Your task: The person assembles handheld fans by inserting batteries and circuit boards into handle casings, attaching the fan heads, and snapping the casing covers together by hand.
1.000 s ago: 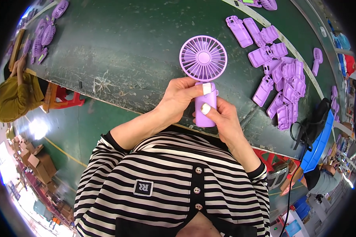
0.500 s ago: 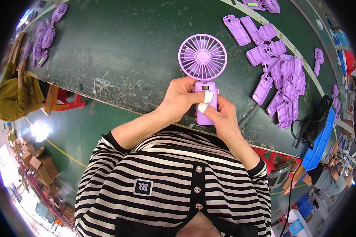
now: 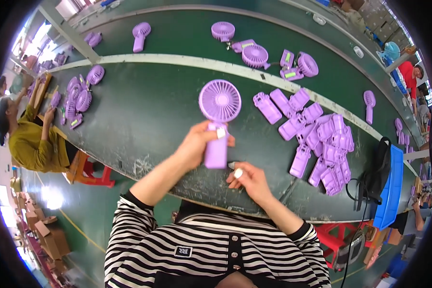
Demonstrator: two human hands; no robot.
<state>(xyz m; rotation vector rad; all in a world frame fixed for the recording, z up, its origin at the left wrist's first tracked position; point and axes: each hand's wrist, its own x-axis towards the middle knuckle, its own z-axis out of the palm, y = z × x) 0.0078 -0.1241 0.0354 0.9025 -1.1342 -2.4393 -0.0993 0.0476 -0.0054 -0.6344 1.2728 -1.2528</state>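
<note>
A purple handheld fan (image 3: 216, 149) is gripped by its handle in my left hand (image 3: 197, 143), its round grille tilted away from me. White tape wraps my left thumb. Apart from the fan, just right of the handle's lower end, my right hand (image 3: 248, 180) has its fingers curled in, with white tape on one of them. A small greyish tip shows at those fingers; I cannot make out what it is. To the right lies a pile of purple fan handle shells (image 3: 326, 139), loosely heaped.
Beyond a pale divider strip (image 3: 177, 61), fans with green-labelled parts (image 3: 255, 55) lie on the green belt. More fans (image 3: 77, 98) sit at the left near a co-worker (image 3: 36, 144). At the right edge stand a blue bin (image 3: 390, 187) and a black bag (image 3: 377, 168) with a cable.
My right hand has let go of the fan and moved down beside it. The left hand alone holds the fan now, with its display no longer showing. The view has tilted farther up the table.
</note>
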